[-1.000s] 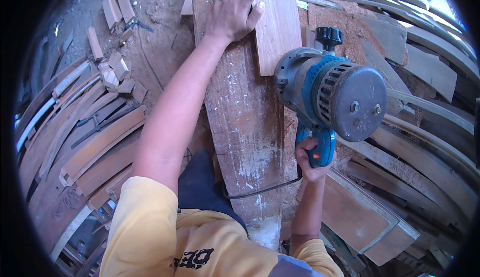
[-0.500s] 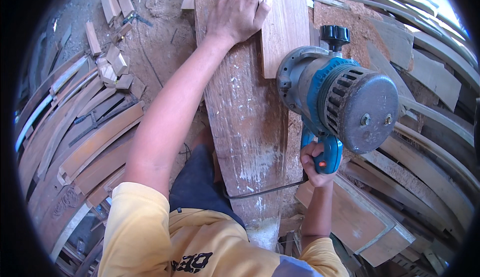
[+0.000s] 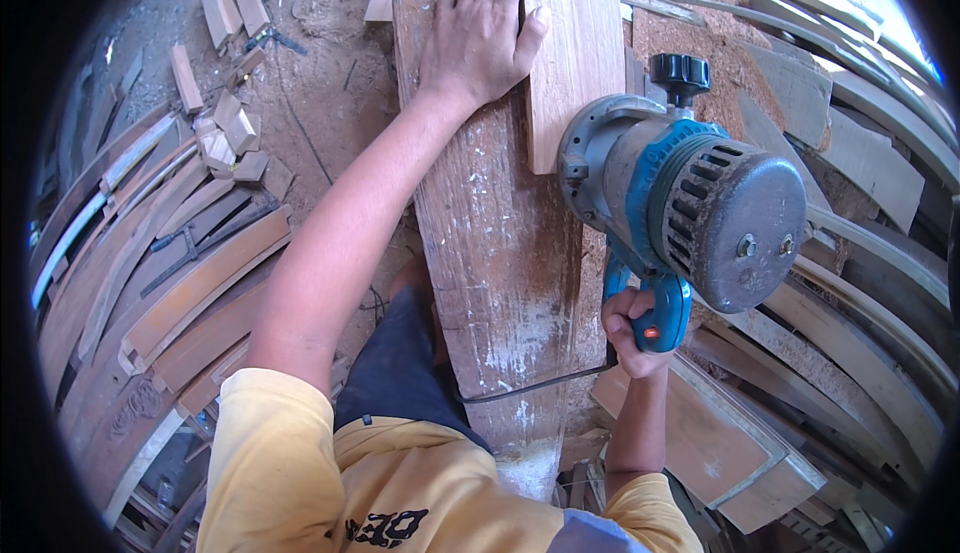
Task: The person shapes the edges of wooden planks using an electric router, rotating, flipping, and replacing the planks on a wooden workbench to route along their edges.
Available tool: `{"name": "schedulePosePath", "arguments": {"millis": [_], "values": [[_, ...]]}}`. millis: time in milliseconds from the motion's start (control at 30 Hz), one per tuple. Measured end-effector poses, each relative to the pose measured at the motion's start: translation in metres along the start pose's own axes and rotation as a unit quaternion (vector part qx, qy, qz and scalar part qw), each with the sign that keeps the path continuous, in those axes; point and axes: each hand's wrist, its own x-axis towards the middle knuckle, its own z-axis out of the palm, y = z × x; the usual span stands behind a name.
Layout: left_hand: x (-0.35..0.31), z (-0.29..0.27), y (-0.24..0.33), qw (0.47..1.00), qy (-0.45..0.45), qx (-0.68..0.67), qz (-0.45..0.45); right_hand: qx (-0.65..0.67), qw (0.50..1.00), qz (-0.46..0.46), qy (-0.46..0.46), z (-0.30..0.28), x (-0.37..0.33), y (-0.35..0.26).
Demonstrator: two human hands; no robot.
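Observation:
My left hand (image 3: 482,38) lies flat on a wide, worn wooden plank (image 3: 475,243), its fingers pointing away from me. Its outstretched thumb rests at the side of a smooth wooden board (image 3: 578,53) that lies along the plank's right part. Low on the right, my right hand (image 3: 635,328) is closed round the blue handle of a router (image 3: 690,193). The router is tipped on its side, its round grey base beside the near end of the board and its motor cap facing right. The bit is hidden behind the base.
A dark cord (image 3: 535,386) crosses the plank near my body. Stacked curved wooden pieces (image 3: 205,283) lie at left, with small offcuts (image 3: 235,3) on the dirt floor. More curved boards (image 3: 860,323) fill the right, and sawdust (image 3: 705,28) lies beyond the router.
The board has slid slightly toward me, and my left hand has shifted the same way. The router, still in my right hand, sits almost where it was.

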Motion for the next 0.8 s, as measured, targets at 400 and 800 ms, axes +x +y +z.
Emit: {"name": "schedulePosePath", "arguments": {"millis": [400,800], "values": [[-0.003,-0.004,-0.006,1.0,-0.004,-0.028,0.001,-0.025,1.0,-0.017,-0.003,0.015,0.014,-0.003],[0.005,-0.008,-0.015,0.999,-0.013,-0.043,0.0,0.005,1.0,-0.022,0.005,0.03,0.051,-0.006]]}}
